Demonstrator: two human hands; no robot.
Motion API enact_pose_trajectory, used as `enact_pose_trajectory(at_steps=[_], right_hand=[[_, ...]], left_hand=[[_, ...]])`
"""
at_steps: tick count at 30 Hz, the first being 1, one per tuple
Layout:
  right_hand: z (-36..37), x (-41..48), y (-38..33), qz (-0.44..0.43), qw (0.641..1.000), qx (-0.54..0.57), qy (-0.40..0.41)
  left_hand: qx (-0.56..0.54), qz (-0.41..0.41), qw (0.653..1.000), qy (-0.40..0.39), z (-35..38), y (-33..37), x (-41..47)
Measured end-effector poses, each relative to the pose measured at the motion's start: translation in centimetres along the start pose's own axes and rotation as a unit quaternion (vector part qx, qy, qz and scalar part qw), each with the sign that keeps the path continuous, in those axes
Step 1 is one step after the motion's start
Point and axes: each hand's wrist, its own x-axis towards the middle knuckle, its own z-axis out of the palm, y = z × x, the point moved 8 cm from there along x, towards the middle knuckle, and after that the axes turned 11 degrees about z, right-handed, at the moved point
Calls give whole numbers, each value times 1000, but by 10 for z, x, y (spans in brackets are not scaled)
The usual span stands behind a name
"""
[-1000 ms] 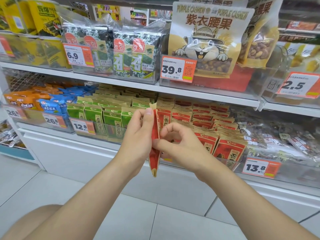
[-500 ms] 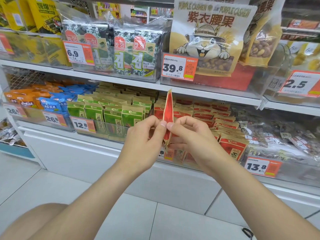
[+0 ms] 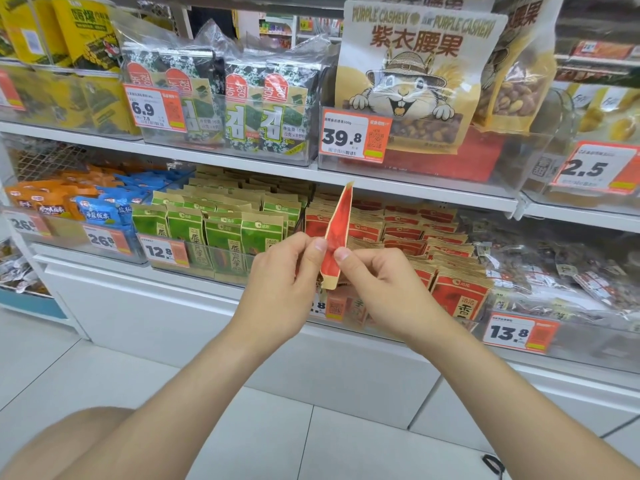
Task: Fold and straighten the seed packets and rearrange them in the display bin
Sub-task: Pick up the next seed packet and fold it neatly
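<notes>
Shop shelf (image 3: 398,188); red packet (image 3: 337,233) upright, edge-on, before the bin (image 3: 479,327).
Pinched mid-length by left hand (image 3: 287,278) and right hand (image 3: 377,285), fingers (image 3: 319,244) clamped on it; uneven squeeze could crease it crooked; stock at three o'clock.

Both bare forearms rise from the lower corners and converge at mid-frame. The left hand (image 3: 287,271) and right hand (image 3: 377,282) meet thumb tip to thumb tip, fingers curled. Each pinches the narrow upright red seed packet (image 3: 337,233) between thumb and forefinger, knuckles facing outward.
</notes>
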Motion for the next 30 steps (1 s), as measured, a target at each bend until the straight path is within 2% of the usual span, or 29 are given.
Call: enact_pose_trajectory(at_steps=[3,8,13,19,23,27,30], right_hand=[[4,3,2,-8,1000,-27,9],[3,5,3,-26,995,-93,27],[-3,-2,-4,-44,983,-168,67],[19,-14,-13,-129,934,-313,118],[29,-26,-26,-177,914,-329,159],[41,-30,-28,-181,912,-345,131],[43,-27,-25,-190,918,-339,77]], left_hand=[[-7,-27,1000,5,1,-3,-1],[34,2,999,-7,4,1,-3],[10,1,1000,-13,8,1,-4],[-49,-69,995,43,7,-6,-4],[-110,-126,983,80,7,-14,-2],[-193,-193,958,87,15,-23,-5],[-242,-241,937,78,22,-27,-9]])
